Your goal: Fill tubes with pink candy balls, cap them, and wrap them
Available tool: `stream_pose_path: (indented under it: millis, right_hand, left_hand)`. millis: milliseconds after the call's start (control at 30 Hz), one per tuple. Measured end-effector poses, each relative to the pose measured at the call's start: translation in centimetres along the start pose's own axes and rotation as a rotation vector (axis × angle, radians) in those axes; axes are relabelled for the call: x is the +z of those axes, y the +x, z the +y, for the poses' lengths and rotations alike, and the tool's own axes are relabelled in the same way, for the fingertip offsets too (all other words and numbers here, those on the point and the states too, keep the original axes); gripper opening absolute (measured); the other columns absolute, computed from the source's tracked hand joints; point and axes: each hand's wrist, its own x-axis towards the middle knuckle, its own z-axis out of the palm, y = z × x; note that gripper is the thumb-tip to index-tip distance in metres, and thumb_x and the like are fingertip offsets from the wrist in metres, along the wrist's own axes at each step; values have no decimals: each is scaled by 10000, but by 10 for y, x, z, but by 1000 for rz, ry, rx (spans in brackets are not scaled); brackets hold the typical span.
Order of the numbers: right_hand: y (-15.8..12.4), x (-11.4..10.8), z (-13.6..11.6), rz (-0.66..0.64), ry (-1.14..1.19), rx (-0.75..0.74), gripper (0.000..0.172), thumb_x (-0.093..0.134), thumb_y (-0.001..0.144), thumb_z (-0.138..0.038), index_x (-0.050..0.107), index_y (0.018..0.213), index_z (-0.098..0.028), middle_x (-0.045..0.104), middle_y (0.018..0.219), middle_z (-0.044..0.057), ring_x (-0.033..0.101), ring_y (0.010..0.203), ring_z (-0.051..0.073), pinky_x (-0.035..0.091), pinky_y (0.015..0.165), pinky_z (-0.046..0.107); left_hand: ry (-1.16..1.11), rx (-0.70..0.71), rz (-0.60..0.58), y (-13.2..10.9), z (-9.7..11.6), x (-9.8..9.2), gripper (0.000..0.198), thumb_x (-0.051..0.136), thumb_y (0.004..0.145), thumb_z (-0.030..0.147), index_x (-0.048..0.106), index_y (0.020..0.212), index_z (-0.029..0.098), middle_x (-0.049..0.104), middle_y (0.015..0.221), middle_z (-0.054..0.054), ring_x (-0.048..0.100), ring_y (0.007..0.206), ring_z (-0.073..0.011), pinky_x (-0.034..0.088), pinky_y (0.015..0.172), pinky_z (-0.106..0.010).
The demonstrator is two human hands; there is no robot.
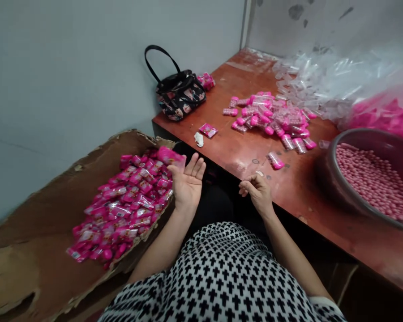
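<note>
My left hand (188, 185) is palm up over the near edge of the box, fingers stretched out and thumb apart. A blurred pink packet (171, 157) appears just beyond the thumb, above the heap; whether it touches the thumb I cannot tell. Below it, many shiny pink packets (130, 197) fill part of a worn cardboard box (43, 250). At the table's front edge my right hand (260, 194) has its fingers curled in, with nothing showing in them. Close by lies a clear tube with a pink cap (275, 161), filled with pink beads.
On the red-brown table (231, 152) are a pile of capped tubes (272, 114), a single packet (208, 130), a white scrap (199, 139) and a flowered handbag (179, 96). A large bowl (329, 174) of pink beads stands right, before clear bags (336, 76) of empty tubes and pink caps.
</note>
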Motion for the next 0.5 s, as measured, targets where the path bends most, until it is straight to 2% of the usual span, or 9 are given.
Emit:
stream_pose_path:
  millis: [67,167,267,333,400,467,500]
  right_hand:
    - [1,0,3,16,-42,2,235,668,740,-379,552,701,-178,629,582,-24,570,438,85,452,403,193]
    - [2,-2,7,15,-102,12,257,637,770,-408,561,699,-172,628,592,-12,568,451,84,451,419,195]
    - [2,-7,7,8,-161,21,276,639,765,-425,566,689,-170,618,580,-9,559,455,84,448,428,198]
    - [3,-13,6,32,-191,26,283,644,759,-434,565,685,-173,619,582,-8,558,460,85,451,435,200]
    - [4,-19,4,64,-213,25,283,646,759,-435,562,685,-175,619,584,-8,560,468,87,453,442,201]
    - [5,-25,4,85,-234,15,280,638,767,-431,560,680,-177,611,573,-12,554,468,86,448,444,199]
    - [5,-27,4,91,-243,10,279,633,773,-429,560,677,-178,605,566,-14,550,467,85,445,444,198]
  left_hand:
    - [101,44,57,22,0,-11,458,601,765,535,590,1062,188,705,1001,-90,670,926,-187,497,903,-374]
    - [465,173,31,65,-17,-15,478,674,745,396,563,1163,191,652,1133,-109,627,1036,-206,468,939,-373]
    - [1061,431,-24,111,-33,0,412,598,804,335,580,1182,174,566,1252,-125,542,1151,-226,400,1006,-349]
    - [1411,532,-2,140,-39,15,434,542,839,322,543,1240,156,510,1306,-146,469,1219,-260,342,1041,-378]
    - [1661,535,80,166,-41,30,436,473,872,334,520,1263,148,493,1316,-166,424,1242,-301,315,1033,-445]
    - [1840,431,126,189,-41,41,409,429,885,345,566,1207,134,525,1269,-183,439,1205,-332,326,990,-488]
    - [1909,367,114,199,-41,44,390,430,881,343,602,1157,128,544,1241,-187,455,1178,-339,337,969,-489]
